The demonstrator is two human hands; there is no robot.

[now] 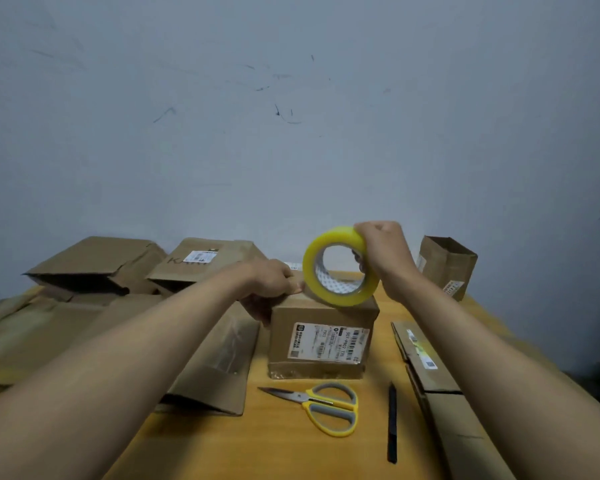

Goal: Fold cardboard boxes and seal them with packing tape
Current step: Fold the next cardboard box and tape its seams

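The tape roll [340, 266] was gripped by the right hand [383, 251] on the box [323, 336]; the tape end looked pinned by the left hand [271, 282], its fingers curled. Sealing seemed under way; pulling tape across likely came next.

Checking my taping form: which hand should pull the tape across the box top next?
Right, probably. The right hand already grips the tape roll at the box top, while the left hand holds the box's left edge.
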